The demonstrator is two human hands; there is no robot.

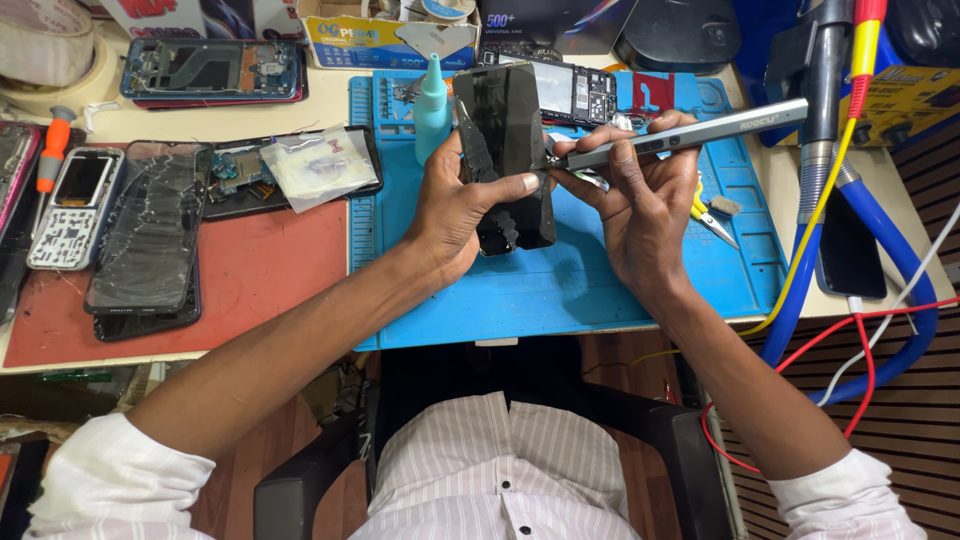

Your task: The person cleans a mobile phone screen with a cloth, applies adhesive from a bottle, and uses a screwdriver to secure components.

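A black phone (510, 150) is held upright above the blue work mat (600, 290), near the middle of the bench, by the left hand (455, 205). The left forearm is brought in from the lower left, bare below a rolled white sleeve, with the wrist bent slightly upward. The phone's left edge and back are wrapped by the fingers, and the thumb (505, 186) is laid across the front, its tip close to the right edge. The grip is closed firmly around the phone.

A slim grey electric screwdriver (680, 135) is held by the right hand (635, 205). The right forearm is raised from the lower right and the wrist is cocked inward. The tool is pinched between thumb and forefinger near its front end, with the other fingers curled beneath it, so the hand is closed on it. The tool is kept nearly level, its rear pointed to the upper right and its tip set against the phone's right edge, just beside the left thumb.

A teal squeeze bottle (432, 105) is stood on the mat just behind the left hand. An opened phone body (575, 92) is laid behind the held phone. A cracked phone (150, 235) is rested on the red mat (250, 290), well to the left.
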